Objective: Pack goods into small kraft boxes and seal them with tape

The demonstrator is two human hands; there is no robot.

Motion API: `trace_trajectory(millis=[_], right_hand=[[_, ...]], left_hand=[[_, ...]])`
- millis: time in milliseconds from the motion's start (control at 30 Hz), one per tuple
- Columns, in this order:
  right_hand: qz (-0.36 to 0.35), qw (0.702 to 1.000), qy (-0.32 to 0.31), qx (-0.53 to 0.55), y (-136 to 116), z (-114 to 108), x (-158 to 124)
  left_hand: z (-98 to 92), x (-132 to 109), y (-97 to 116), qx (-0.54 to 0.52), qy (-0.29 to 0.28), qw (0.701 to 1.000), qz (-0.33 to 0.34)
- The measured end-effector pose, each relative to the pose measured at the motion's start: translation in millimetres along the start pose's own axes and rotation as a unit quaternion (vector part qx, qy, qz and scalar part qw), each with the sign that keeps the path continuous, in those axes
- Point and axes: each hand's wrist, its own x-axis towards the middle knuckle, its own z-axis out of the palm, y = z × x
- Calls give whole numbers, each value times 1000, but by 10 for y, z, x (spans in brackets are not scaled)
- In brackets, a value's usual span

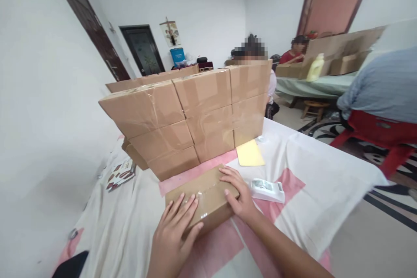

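Note:
A small taped cardboard box (205,193) lies on the cloth-covered table (312,165) in front of me. My left hand (174,230) rests flat on its near left end, fingers spread over the top. My right hand (236,193) presses against the box's right end, fingers over the top edge. A white tape dispenser (267,190) lies just right of my right hand. Behind the box stands a stacked wall of taped cardboard boxes (195,115), three layers high.
A yellow envelope (249,153) lies by the stack's right foot. Printed packets (120,173) sit at the left near the white wall. People sit at a green table (312,87) behind, one on a red chair (381,132) at right. A dark object (70,265) lies at the near left.

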Motion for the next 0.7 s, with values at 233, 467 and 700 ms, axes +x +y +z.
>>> trace_trajectory(millis=[233, 467, 700], right_hand=[[-7, 1000, 19, 17, -48, -116, 100], [0, 999, 41, 0, -38, -155, 98], [6, 999, 38, 21, 43, -205, 94]], left_hand=[[95, 4, 231, -29, 38, 999, -21], [127, 100, 185, -18, 52, 998, 7], [156, 133, 257, -10, 52, 999, 0]])
